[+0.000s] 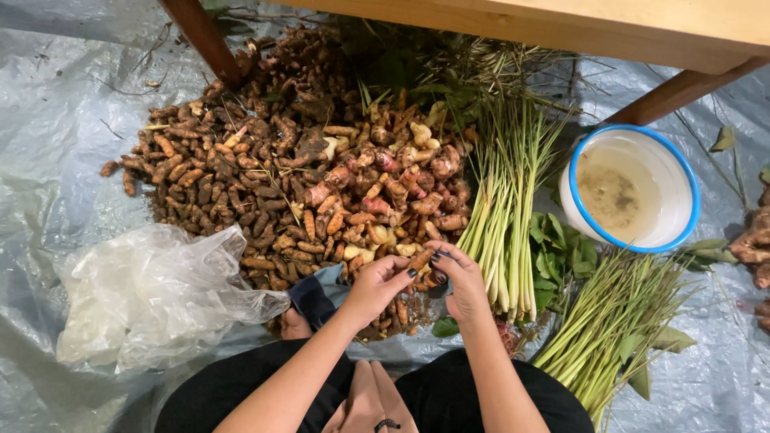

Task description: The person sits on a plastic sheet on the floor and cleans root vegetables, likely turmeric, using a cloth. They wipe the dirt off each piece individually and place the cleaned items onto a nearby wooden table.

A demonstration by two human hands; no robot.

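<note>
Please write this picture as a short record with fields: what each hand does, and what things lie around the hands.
left hand: touches one end of a small orange root piece
right hand: holds the other end of the same piece
root pile: brown and orange roots, heaped on the grey plastic sheet
plastic bag: clear, crumpled, left of the hands
green stalks: bundle lying right of the pile
bucket: white with blue rim, cloudy water inside
table leg: wooden, behind the pile
</note>
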